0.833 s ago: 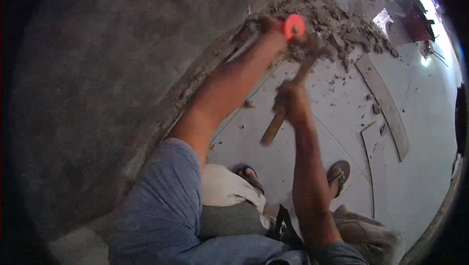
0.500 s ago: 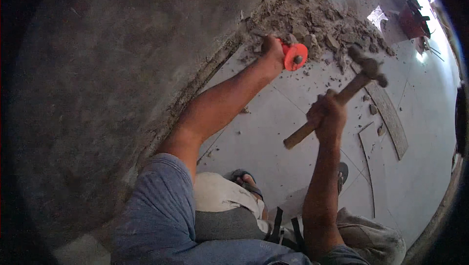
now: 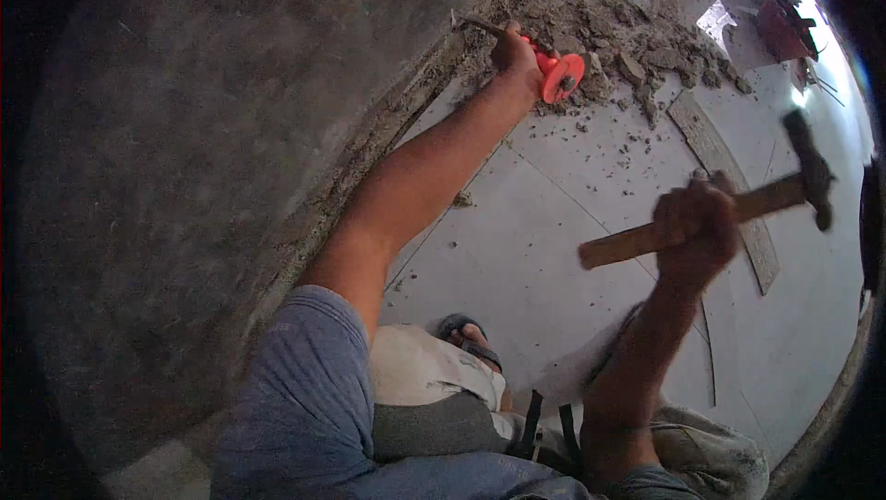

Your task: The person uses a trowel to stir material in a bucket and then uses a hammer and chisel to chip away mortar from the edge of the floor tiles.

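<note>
My left hand [image 3: 519, 55] is closed round a chisel [image 3: 563, 78] with a round red hand guard. Its metal shaft points left, and the tip is at the base of the grey wall [image 3: 231, 113]. My right hand [image 3: 697, 223] grips the wooden handle of a hammer [image 3: 775, 196], raised over the floor on the right and well apart from the chisel. The hammer head, slightly blurred, is at the far right of the handle. Broken rubble [image 3: 637, 48] lies just beyond my left hand, along the wall.
Pale floor tiles [image 3: 517, 251] carry scattered crumbs. A long tile strip [image 3: 729, 168] lies beneath the hammer, with another thin pale piece nearer me. A dark red container [image 3: 784, 29] stands at the far right. My sandalled foot [image 3: 471, 339] is close by the wall side.
My right hand has swung the hammer away to the right, from near the chisel. My left hand has shifted slightly farther along the wall, and the chisel's shaft now shows more clearly.
</note>
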Tool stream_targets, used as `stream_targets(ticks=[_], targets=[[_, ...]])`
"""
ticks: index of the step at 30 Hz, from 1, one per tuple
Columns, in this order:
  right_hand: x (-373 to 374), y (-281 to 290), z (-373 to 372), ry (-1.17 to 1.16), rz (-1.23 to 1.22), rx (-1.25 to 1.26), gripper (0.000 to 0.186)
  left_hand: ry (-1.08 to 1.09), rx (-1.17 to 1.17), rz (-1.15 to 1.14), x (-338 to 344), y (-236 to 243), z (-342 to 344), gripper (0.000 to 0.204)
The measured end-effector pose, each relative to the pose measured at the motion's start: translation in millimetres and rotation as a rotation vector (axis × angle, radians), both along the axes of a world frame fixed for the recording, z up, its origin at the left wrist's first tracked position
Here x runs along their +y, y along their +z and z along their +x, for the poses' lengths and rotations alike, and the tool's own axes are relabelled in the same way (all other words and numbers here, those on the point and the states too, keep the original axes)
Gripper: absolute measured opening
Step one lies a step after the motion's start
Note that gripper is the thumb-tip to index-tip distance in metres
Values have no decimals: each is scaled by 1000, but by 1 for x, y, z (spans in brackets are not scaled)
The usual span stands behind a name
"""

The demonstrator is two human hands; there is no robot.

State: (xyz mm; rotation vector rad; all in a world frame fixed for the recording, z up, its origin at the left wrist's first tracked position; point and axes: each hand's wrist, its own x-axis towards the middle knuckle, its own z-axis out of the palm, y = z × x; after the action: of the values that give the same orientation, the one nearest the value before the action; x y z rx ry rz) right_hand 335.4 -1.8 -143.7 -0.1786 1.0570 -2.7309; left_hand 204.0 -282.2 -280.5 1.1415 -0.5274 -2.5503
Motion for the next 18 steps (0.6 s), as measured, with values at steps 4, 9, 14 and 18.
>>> stream_targets(ticks=[4,9,14,18], targets=[[32,48,-24,-129,-75,311,24,82,5,-45,-10,-9,-11,26],[-38,-115,-22,-916,1052,503,24,92,32,-101,-7,2,-20,30],[-96,-154,59,447,636,-438,17,-108,63,-100,-12,26,-10,33],[-84,-110,61,414,421,-476,16,29,104,-172,-58,-47,5,39]])
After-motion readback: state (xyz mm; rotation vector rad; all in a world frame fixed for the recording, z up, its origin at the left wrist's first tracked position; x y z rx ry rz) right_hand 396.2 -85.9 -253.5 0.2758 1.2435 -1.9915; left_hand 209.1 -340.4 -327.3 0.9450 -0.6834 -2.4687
